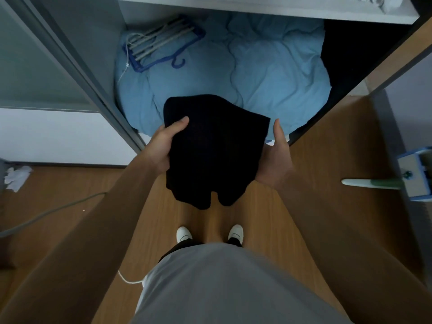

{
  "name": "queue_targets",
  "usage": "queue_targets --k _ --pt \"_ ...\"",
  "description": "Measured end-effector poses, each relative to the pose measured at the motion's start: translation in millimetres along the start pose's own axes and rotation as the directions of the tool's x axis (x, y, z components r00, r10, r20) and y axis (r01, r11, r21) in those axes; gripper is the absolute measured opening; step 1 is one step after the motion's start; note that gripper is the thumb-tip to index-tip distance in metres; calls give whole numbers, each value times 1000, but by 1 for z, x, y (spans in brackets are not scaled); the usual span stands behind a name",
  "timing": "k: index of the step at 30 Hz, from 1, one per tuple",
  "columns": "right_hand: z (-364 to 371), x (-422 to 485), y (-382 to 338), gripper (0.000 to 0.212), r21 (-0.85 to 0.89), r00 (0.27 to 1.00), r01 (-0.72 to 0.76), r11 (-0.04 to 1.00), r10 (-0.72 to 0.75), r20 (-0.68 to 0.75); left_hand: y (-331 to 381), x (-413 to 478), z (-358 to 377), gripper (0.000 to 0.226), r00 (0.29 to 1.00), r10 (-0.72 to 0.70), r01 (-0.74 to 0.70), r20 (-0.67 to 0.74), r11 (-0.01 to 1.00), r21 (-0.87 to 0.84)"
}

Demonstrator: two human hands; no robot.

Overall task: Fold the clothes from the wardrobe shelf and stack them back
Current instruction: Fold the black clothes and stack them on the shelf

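Observation:
A black folded garment [215, 146] hangs between my two hands in front of the open wardrobe, its lower end drooping toward the floor. My left hand [163, 146] grips its left edge, thumb on top and fingers underneath. My right hand [275, 157] supports the right edge from below, with the thumb pointing up beside the cloth; its fingers are hidden under the garment. The wardrobe shelf [257, 10] runs across the top of the view, with a pale crumpled cloth [383, 3] on its right end.
A light blue duvet [257, 73] fills the wardrobe bottom, with a blue hanger rack [161, 43] lying on it. Dark clothes [355, 54] hang at the right. A sliding door frame [88, 73] stands left. A mop [397, 181] lies right, a cable [46, 213] left on the wooden floor.

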State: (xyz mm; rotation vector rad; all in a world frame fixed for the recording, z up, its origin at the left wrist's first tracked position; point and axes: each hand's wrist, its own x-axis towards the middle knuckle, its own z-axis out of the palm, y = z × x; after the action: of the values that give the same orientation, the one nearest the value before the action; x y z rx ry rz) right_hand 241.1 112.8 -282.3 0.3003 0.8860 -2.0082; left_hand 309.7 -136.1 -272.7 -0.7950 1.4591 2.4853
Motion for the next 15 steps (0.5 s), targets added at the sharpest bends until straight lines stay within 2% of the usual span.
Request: queue_targets --k 1,3,5,7,9,11,13,15 --pt "1 3 4 76 -72 999 -31 997 32 16 2 0 0 52 1000 -1 1 -18 1000 2" --pt "-1 11 9 55 -372 997 -49 927 25 -70 5 1 -1 47 997 -16 18 -78 1000 24" --pt "2 19 12 32 -615 971 -74 785 -85 -225 10 4 -1 39 985 -43 59 -167 994 90" --pt "7 24 12 16 -711 923 -61 700 -232 -307 16 7 -4 31 961 -61 113 -268 976 184" --pt "11 27 5 9 -727 894 -14 687 -317 -317 20 11 -12 28 935 -55 148 -351 958 245" --pt "17 29 -2 14 -635 883 65 770 -341 -324 23 12 -19 36 923 -81 181 -377 954 240" --pt "21 31 -7 20 -481 881 111 870 -310 -358 24 12 -23 45 935 -148 202 -323 969 139" --pt "24 32 -6 30 -372 881 130 919 -279 -381 22 8 -28 51 963 -191 199 -189 980 26"
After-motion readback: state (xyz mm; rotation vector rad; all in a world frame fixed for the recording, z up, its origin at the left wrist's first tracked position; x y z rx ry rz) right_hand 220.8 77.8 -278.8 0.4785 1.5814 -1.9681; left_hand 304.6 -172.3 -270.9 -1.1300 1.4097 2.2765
